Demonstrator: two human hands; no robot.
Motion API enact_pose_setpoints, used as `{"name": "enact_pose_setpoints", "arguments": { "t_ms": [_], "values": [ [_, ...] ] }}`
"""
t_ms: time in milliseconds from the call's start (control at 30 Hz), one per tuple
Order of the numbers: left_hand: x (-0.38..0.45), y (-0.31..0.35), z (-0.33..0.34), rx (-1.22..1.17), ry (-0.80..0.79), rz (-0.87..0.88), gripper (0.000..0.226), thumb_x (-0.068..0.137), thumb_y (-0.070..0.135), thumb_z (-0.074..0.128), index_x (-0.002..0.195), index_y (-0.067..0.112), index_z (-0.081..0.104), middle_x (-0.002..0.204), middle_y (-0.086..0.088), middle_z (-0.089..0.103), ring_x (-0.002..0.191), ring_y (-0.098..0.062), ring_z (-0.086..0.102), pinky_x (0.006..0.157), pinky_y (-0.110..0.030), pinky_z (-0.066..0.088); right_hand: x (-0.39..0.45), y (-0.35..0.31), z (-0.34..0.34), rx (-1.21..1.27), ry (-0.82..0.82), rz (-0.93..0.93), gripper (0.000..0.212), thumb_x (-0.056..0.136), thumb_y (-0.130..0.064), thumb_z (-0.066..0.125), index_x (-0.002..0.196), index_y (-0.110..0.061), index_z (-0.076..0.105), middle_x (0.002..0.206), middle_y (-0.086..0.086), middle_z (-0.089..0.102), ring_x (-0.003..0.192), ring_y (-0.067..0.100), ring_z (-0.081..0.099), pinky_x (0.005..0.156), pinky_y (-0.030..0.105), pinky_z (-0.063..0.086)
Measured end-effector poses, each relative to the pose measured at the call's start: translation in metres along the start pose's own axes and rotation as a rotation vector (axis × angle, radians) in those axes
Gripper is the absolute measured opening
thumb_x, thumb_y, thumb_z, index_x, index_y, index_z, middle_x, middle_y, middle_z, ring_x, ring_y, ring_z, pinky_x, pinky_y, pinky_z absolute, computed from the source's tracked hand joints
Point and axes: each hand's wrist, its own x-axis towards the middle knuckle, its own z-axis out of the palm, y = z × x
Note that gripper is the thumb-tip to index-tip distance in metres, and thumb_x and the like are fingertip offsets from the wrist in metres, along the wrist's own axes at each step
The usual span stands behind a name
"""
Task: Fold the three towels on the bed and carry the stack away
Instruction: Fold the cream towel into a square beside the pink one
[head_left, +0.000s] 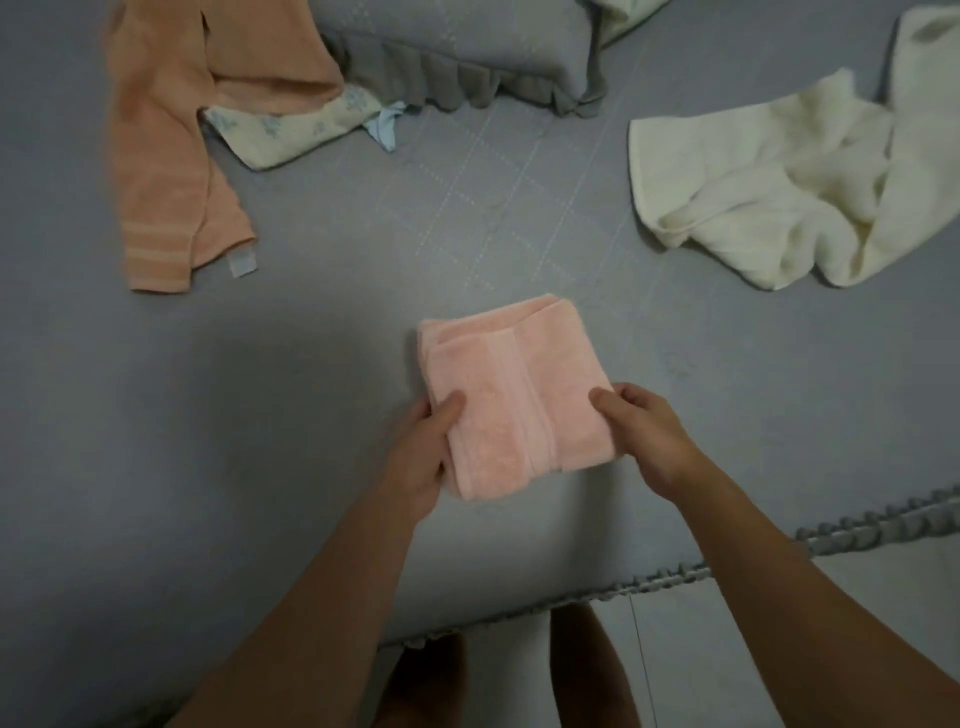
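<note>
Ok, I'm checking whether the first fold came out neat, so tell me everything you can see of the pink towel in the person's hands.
The pink towel is soft terry cloth, folded into a compact, thick rectangle, with a woven band running along its length and layered edges showing at the far end. It lies flat on the grey bedspread near the bed's edge. The left hand grips its near left side, thumb on top; the right hand holds the near right side. It looks tidy.
</note>
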Motion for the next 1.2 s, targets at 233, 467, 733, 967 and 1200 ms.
{"name": "enact_pose_setpoints", "arguments": {
  "t_ms": [233,467,733,967,1200],
  "values": [
    [0.042,-0.037,0.151,0.160,-0.087,-0.024,0.036,0.094,0.024,0.060,0.128,0.013,0.055,0.124,-0.008,0.068,0.112,-0.025,0.065,0.091,-0.043,0.054,0.050,-0.024,-0.140,-0.108,0.232,-0.143,0.018,0.082,-0.036,0.073,0.090,-0.024,0.063,0.096,-0.003,0.068,0.085,0.016,0.064,0.071,0.033,0.051],
    [0.067,-0.070,0.197,0.557,0.179,0.006,0.023,0.077,0.013,0.072,0.097,0.014,0.061,0.091,-0.006,0.067,0.088,-0.028,0.067,0.071,-0.036,0.056,0.099,-0.023,-0.207,-0.516,0.200,-0.136,0.048,0.078,-0.034,0.074,0.121,-0.015,0.061,0.112,0.002,0.064,0.095,0.017,0.060,0.084,0.032,0.046],
    [0.070,-0.047,0.164,0.479,0.225,0.015,0.023,0.093,0.024,0.059,0.115,0.015,0.058,0.090,-0.002,0.064,0.073,-0.014,0.060,0.060,-0.028,0.048,0.207,-0.126,-0.198,-0.852,0.386,-0.172,0.101,0.079,-0.035,0.073,0.154,-0.022,0.006,0.151,0.023,0.031,0.126,0.044,0.047,0.102,0.049,0.039],
    [0.078,0.002,0.159,0.350,0.272,0.135,0.027,0.094,0.013,0.057,0.120,0.017,0.052,0.095,-0.003,0.058,0.075,-0.014,0.058,0.061,-0.028,0.045,0.172,-0.206,-0.102,-0.582,0.354,-0.623,0.031,0.088,-0.028,0.051,0.113,-0.012,0.060,0.111,0.019,0.067,0.105,0.038,0.060,0.081,0.039,0.044],
    [0.052,0.063,0.134,0.303,0.149,0.182,0.039,0.094,0.005,0.058,0.132,0.008,0.049,0.117,-0.006,0.061,0.093,-0.007,0.063,0.080,-0.027,0.054,0.047,-0.180,0.050,-0.397,-0.291,-0.542,0.034,0.085,-0.022,0.056,0.118,-0.021,0.061,0.115,0.007,0.068,0.109,0.028,0.061,0.097,0.033,0.045]
  ]
}}
